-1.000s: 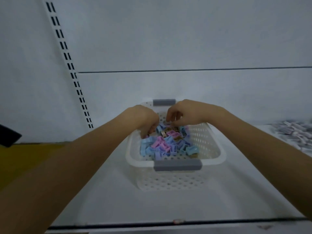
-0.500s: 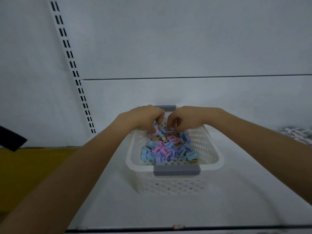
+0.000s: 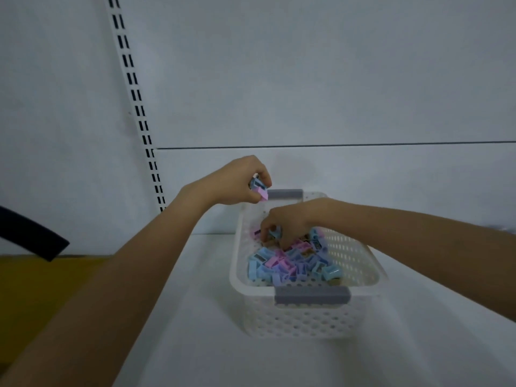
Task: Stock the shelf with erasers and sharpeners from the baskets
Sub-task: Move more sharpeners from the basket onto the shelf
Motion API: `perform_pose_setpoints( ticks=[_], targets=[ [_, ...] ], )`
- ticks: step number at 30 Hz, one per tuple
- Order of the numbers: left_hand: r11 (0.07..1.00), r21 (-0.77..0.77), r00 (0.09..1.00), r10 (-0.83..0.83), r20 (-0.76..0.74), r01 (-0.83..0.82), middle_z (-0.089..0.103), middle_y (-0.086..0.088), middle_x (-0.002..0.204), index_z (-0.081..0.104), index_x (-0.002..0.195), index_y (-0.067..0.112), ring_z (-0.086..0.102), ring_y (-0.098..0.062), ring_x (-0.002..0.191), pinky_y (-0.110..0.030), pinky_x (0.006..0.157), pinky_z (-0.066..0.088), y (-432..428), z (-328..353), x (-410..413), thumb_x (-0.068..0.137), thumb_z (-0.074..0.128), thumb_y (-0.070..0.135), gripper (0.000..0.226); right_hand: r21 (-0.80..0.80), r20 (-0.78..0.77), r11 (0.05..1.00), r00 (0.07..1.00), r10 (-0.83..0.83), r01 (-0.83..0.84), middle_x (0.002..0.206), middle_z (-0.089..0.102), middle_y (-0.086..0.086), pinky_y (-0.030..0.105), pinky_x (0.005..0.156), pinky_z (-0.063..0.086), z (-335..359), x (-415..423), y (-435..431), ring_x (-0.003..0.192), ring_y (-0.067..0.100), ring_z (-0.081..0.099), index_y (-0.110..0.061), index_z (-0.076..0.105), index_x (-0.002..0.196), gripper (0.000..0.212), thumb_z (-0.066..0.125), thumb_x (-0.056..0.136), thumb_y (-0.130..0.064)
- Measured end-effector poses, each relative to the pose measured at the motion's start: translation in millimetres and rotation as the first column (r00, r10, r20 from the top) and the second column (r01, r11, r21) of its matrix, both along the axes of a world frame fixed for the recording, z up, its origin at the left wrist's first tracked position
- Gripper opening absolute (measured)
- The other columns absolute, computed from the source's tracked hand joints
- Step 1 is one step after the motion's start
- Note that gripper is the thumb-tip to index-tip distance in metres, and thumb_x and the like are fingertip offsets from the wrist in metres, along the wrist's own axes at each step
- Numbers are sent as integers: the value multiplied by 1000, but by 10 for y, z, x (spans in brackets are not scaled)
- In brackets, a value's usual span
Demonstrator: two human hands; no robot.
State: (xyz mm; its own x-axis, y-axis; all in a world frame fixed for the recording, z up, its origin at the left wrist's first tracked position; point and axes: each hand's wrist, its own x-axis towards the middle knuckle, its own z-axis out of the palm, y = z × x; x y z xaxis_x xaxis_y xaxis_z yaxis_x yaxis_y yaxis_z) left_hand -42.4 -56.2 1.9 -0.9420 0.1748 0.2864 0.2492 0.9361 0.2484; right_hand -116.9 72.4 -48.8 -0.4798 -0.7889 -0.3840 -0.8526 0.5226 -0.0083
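My left hand (image 3: 237,181), centre frame, grips blue and pink sharpeners (image 3: 259,189) over the white basket (image 3: 360,255). My right hand (image 3: 291,220) pinches a blue sharpener (image 3: 275,234) inside it.

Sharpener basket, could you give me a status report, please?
Left hand holds sharpeners over the basket's far corner. Right hand pinches a sharpener in the pile. Nothing blocking.

wall: pale panel (image 3: 307,79), dark horizontal seam (image 3: 335,145) | rail: white slotted upright (image 3: 131,76) | lower left: yellow surface (image 3: 42,289) | light: dim
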Motion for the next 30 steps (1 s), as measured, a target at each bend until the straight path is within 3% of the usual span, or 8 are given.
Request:
perform_pose_setpoints(
  ticks=[4, 7, 11, 17, 24, 30],
  targets=[
    [999, 39, 1000, 11, 11, -12, 53, -4, 113, 60, 95, 21, 53, -17, 96, -32, 89, 49, -28, -59, 0, 79, 70, 13, 21, 73, -35, 997, 999, -12, 15, 125, 41, 4, 32, 82, 46, -50, 46, -55, 105, 22, 47, -21, 40, 126, 55, 68, 79, -21],
    [999, 48, 999, 15, 30, -17, 53, -4, 113, 61, 95, 21, 54, -18, 97, -33, 90, 48, -67, -71, 27, 79, 70, 13, 20, 40, -50, 999, 999, -7, 9, 117, 47, 4, 26, 71, 43, -39, 57, -46, 95, 19, 47, -16, 49, 117, 42, 67, 80, -17],
    [998, 66, 1000, 12, 25, -13, 53, -5, 114, 62, 97, 19, 54, -20, 98, -35, 91, 48, -134, -49, 65, 79, 70, 14, 20, -19, -45, 1000, 999, -22, 21, 115, 49, 2, 31, 84, 46, 75, 73, 9, 98, 19, 49, -16, 57, 107, 34, 71, 77, -20],
    [994, 92, 999, -50, -19, 51, 53, -5, 110, 63, 95, 15, 56, -22, 97, -35, 88, 49, -135, -27, 74, 77, 71, 9, 21, -172, -65, 981, 993, -102, 89, 114, 46, 3, 27, 77, 43, 411, 135, 194, 91, 16, 51, -16, 58, 105, 31, 71, 77, -20],
    [989, 97, 993, -116, 1, 116, 53, -4, 113, 60, 95, 21, 54, -17, 98, -26, 86, 47, 106, -11, -35, 77, 71, 12, 22, -385, 13, 887, 962, -272, 256, 94, 47, -12, 24, 74, 47, 738, 313, 744, 92, 17, 62, -20, 55, 100, 29, 72, 77, -18],
    [979, 0, 979, -201, -5, 201, 54, -2, 115, 63, 103, 17, 55, -17, 102, -31, 91, 47, 596, 196, -41, 79, 71, 15, 26, -442, 42, 824, 926, -375, 354, 98, 53, -7, 33, 85, 50, 773, 426, 1282, 91, 17, 65, -21, 60, 99, 28, 74, 75, -21]
  ],
)
